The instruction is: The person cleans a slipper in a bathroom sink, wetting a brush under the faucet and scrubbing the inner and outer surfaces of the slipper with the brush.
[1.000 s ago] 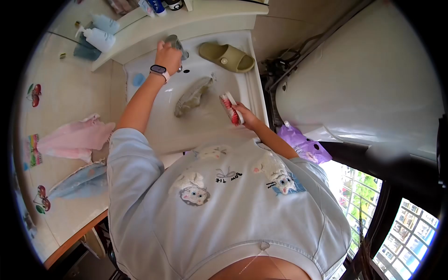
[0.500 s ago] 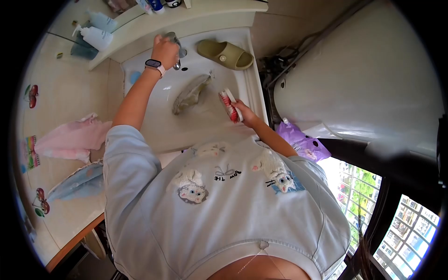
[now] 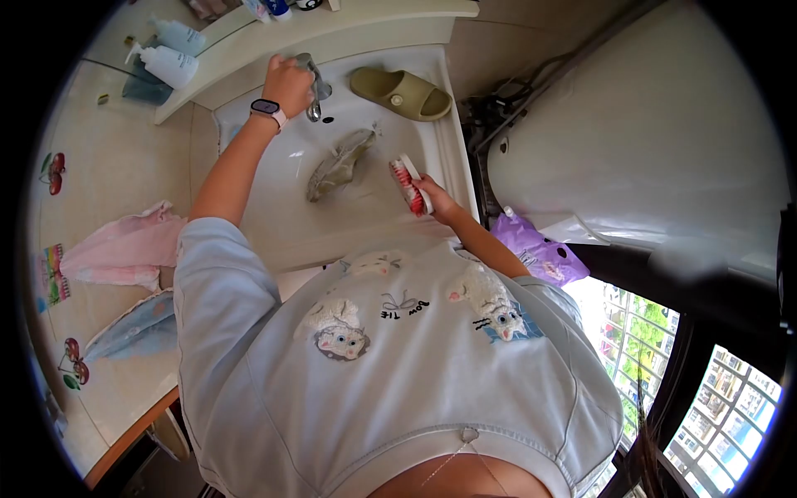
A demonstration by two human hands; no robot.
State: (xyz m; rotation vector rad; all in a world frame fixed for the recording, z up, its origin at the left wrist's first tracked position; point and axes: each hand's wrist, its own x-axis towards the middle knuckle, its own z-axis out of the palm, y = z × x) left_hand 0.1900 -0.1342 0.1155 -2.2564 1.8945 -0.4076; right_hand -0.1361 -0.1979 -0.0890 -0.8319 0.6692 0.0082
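At the back of the white sink [image 3: 274, 241], my left hand [image 3: 287, 86], with a watch on its wrist, is closed at the metal faucet [image 3: 313, 93]; its fingers are partly hidden. My right hand [image 3: 437, 199] grips a scrub brush [image 3: 410, 186] by its white back, the red and white bristles facing left over the basin. One olive-green slipper [image 3: 340, 166] lies slanted in the basin, its outline blurred as if under water. Its mate, another olive slipper [image 3: 400, 94] with a round button, rests on the sink's back right ledge.
A pump bottle [image 3: 168, 66] and tubes [image 3: 278, 10] stand on the shelf [image 3: 332, 33] behind. Pink cloth [image 3: 124, 247] and blue cloth [image 3: 137, 328] lie on the left counter. A white appliance [image 3: 639, 133] and a purple bag [image 3: 535, 249] are at right.
My left hand has shifted slightly left at the faucet, showing more of the metal. The slipper in the basin shows more clearly. My right hand and the brush have barely moved.
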